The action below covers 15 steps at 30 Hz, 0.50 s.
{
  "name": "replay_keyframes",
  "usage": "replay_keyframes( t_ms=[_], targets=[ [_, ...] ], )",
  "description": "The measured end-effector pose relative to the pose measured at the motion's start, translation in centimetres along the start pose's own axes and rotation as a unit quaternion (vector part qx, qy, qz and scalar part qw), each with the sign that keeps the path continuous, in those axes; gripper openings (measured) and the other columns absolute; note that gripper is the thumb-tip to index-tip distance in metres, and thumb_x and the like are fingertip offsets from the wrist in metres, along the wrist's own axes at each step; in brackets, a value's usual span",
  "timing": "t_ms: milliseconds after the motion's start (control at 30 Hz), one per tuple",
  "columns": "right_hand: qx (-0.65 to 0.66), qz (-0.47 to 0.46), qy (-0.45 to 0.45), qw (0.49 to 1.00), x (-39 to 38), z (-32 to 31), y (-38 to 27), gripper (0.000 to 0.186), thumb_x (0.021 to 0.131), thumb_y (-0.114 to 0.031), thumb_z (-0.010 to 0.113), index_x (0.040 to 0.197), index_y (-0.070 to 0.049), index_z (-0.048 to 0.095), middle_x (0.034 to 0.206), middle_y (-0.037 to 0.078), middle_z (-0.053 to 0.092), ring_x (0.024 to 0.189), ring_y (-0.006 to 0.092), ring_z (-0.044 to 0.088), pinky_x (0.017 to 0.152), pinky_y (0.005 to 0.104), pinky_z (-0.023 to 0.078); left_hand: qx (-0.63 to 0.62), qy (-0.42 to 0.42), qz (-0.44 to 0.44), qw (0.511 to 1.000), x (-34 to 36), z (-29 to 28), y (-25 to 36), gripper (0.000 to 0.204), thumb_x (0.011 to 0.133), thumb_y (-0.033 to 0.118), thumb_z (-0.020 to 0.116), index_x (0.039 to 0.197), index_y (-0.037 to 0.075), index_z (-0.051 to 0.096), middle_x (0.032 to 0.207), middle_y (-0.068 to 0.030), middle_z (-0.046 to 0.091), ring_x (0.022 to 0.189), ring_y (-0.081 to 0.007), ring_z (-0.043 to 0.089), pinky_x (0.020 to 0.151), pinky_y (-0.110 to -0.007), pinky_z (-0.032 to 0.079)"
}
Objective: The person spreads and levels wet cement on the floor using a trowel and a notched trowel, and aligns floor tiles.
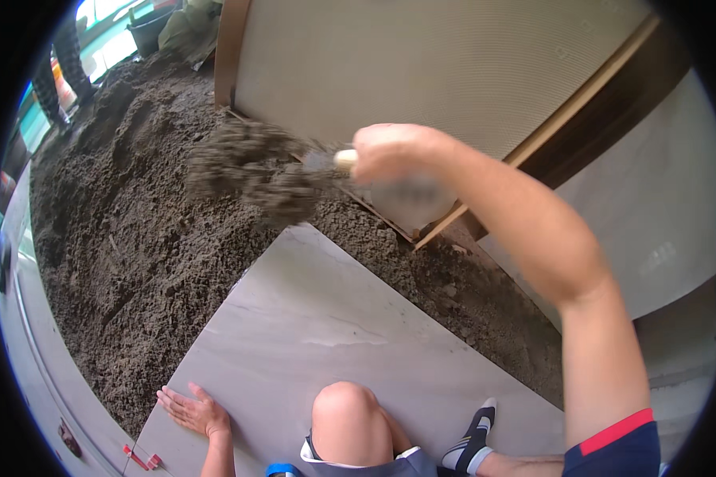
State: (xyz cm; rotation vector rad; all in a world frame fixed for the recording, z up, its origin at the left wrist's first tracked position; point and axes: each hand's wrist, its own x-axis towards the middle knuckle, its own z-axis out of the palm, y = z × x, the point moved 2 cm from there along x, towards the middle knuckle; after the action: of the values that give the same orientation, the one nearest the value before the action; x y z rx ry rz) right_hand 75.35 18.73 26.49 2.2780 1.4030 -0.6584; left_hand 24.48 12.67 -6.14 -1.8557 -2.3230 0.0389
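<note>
1. In the head view, the right hand (390,153) is clenched around the handle of a trowel (345,160), with the arm reaching in from the right side and bent at the elbow.
2. The trowel lies to the left of that fist: a pale stub of its handle juts out past the fingers, and a short bit of grey metal follows. Its blade cannot be made out.
3. Further left, in line with the trowel, a loose clump of mortar (254,168) is blurred, its lumps spread out over the mortar bed (127,238).
4. The left hand (192,412) grasps nothing; it rests palm down, fingers extended, on the large grey tile (318,326), with its fingertips at the tile's left edge beside the mortar bed. It is well apart from the trowel.
5. The tile's far corner points up just below the mortar clump, and darker mortar runs along its right edge too.
6. The person's bare knee (344,421) and a socked foot (471,441) are over the tile's near part.
7. Beyond the right hand stands a broad beige panel (422,71); small red clips (141,458) lie at the lower left, and another person's legs (65,67) show at the upper left.
</note>
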Motion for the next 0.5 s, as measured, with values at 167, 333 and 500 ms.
replay_keyframes(
  t_ms=[167,333,500],
  targets=[
    [0.130,0.117,-0.098,0.980,-8.3,7.8,16.1,0.014,0.072,-0.016,0.066,0.076,-0.003,0.065,0.060,0.007,0.056,0.051,0.0191,0.052,0.047,0.0360,0.042,0.000,0.029,0.036,0.999,0.6,0.8,0.0,0.072,0.103,0.052,0.037,0.154,0.002,0.027,0.162,-0.0158,0.026,0.150,-0.0299,0.025,0.121,-0.044,0.021],
    [0.238,0.344,-0.105,0.902,-29.1,17.0,26.5,0.030,0.069,-0.011,0.066,0.098,-0.008,0.064,0.069,0.003,0.058,0.056,0.0148,0.050,0.047,0.0339,0.038,0.255,-0.114,0.149,0.949,1.1,1.1,1.9,0.068,0.106,0.048,0.031,0.157,0.004,0.023,0.160,-0.0170,0.030,0.149,-0.0266,0.025,0.119,-0.040,0.026],
    [0.303,0.394,-0.049,0.866,-44.9,26.1,33.6,0.033,0.066,-0.013,0.068,0.098,-0.005,0.066,0.073,0.007,0.062,0.061,0.0196,0.057,0.054,0.0365,0.043,0.170,-0.053,0.250,0.952,8.0,11.4,-3.8,0.067,0.106,0.048,0.032,0.157,0.005,0.025,0.159,-0.0170,0.032,0.147,-0.0269,0.028,0.119,-0.040,0.027]
  ],
)
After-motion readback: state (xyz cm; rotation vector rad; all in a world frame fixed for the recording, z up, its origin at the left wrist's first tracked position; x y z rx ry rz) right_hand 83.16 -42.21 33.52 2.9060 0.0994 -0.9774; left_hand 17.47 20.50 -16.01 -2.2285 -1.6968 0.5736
